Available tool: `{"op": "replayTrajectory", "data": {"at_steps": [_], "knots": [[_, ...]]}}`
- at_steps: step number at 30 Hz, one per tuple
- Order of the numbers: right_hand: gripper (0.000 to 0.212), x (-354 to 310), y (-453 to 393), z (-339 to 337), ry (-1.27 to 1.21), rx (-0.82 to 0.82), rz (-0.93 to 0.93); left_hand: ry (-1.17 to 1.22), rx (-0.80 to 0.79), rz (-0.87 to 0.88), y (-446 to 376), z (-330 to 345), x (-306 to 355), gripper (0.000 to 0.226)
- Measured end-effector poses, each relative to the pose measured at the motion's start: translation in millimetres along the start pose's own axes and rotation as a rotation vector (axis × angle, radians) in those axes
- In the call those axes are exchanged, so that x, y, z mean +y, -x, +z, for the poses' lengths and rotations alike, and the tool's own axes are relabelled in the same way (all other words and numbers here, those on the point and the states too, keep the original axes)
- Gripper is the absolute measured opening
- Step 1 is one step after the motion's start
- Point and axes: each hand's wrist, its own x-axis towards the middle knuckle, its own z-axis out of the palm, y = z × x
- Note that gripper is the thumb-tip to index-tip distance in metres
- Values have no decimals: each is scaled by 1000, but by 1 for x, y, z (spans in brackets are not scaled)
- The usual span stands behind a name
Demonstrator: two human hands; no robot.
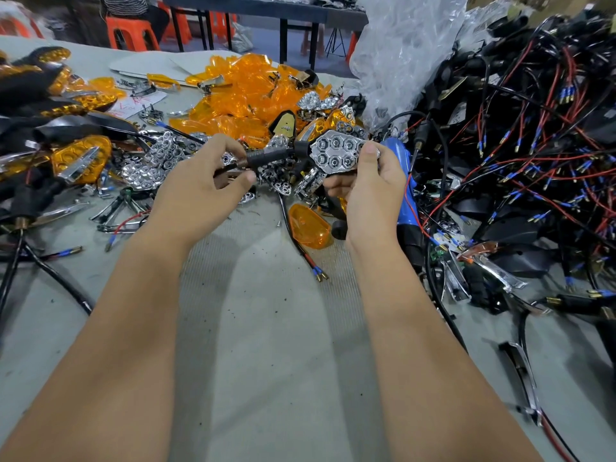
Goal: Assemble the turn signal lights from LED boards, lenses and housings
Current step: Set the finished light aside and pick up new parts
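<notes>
Turn signal light with chrome honeycomb reflector and black threaded rubber stem [320,155], at frame centre, held above the grey table [266,328]. Right hand [370,191] grips the reflector head, thumb pressed on its face; left hand [203,185] pinches the stem between thumb and fingers [230,145]. Likely risks: the unsecured reflector slipping from the housing, or its lead snagging the tangled black-and-red wire heap [520,155] at right. Containers: only a crumpled clear plastic bag [406,51], upper right; its contents cannot be told.
</notes>
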Motion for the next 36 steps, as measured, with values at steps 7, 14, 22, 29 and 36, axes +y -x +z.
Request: {"op": "replayTrajectory", "data": {"at_steps": [7,14,22,29,36], "knots": [[20,0,1,-3,12,-3,13,44,73,25,-3,-1,-2,11],[18,-4,2,-1,28,-12,-3,-154,106,158,-8,-3,-2,22],[18,-7,6,2,119,-63,-36,-99,114,7,-4,1,-3,35],[18,-9,6,1,57,-91,4,-84,82,-22,-5,4,-2,35],[14,-10,6,1,55,-70,20,-78,146,-68,-6,3,-2,37]]}}
